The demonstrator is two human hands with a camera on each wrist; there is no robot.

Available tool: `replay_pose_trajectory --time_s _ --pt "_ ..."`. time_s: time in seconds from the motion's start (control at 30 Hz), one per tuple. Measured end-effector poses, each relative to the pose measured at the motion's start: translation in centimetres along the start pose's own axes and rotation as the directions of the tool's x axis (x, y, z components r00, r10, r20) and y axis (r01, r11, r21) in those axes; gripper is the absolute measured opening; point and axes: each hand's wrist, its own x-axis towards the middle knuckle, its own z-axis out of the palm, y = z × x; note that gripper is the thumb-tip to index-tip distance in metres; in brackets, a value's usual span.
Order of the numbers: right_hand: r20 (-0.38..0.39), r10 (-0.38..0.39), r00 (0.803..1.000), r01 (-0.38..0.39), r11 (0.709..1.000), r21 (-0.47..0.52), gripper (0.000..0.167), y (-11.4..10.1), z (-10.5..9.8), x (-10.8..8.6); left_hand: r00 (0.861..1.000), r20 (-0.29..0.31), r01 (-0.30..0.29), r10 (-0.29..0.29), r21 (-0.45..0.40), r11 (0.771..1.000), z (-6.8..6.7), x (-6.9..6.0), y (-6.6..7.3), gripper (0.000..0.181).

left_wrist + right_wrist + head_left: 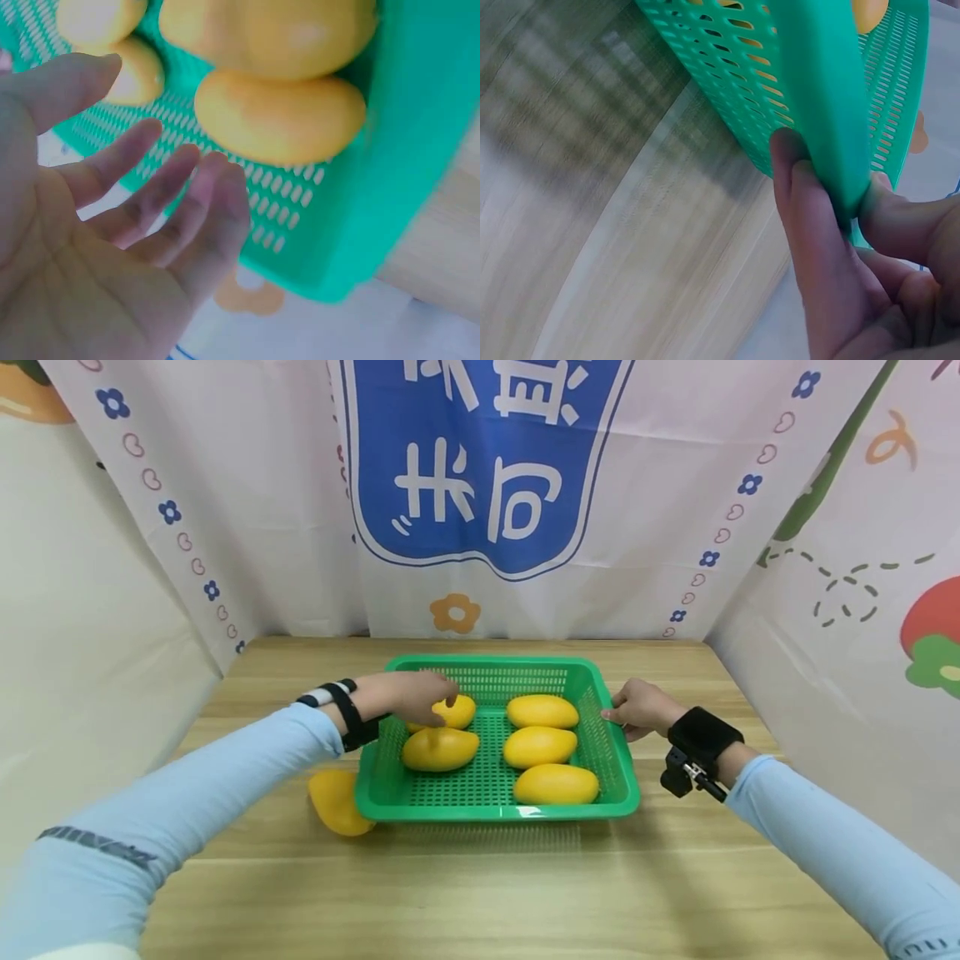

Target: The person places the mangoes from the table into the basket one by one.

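Observation:
A green plastic basket [480, 812] with slotted walls holds several yellow mangoes. Three lie in a column on its right side, among them a middle mango [540, 747]. On its left side two more lie close together, the nearer mango [440, 750] and a farther mango [459, 712] partly covered by my left hand [422, 693]. That hand hovers over them with spread, slightly bent fingers; the left wrist view shows nothing in its palm. My right hand [643, 706] pinches the basket's right rim [821, 112], thumb inside and fingers outside.
One more mango [337, 802] sits on the wooden table [420, 902] outside the basket's front left corner, its right end partly hidden by the basket. A white printed cloth [262, 527] hangs behind the table, and pale sheets flank both sides.

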Motion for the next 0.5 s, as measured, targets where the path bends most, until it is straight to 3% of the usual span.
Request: replay_pose_trajectory --time_s 0.1,0.23,0.5 --pt "-0.001 0.004 1.000 -0.004 1.000 -0.015 0.027 -0.1 -0.1 -0.1 0.997 -0.069 -0.046 0.044 -0.042 0.998 -0.5 -1.3 -1.3 0.035" --pt "-0.006 0.009 1.000 -0.010 0.999 -0.033 0.025 -0.3 -0.1 -0.1 0.988 -0.145 -0.069 0.055 -0.094 0.993 -0.7 -3.1 -3.0 0.030" --pt "-0.013 0.036 0.999 -0.037 0.997 -0.068 0.027 -0.8 0.0 0.1 0.977 -0.215 -0.044 0.005 -0.176 0.983 0.7 -6.5 -6.6 0.025"
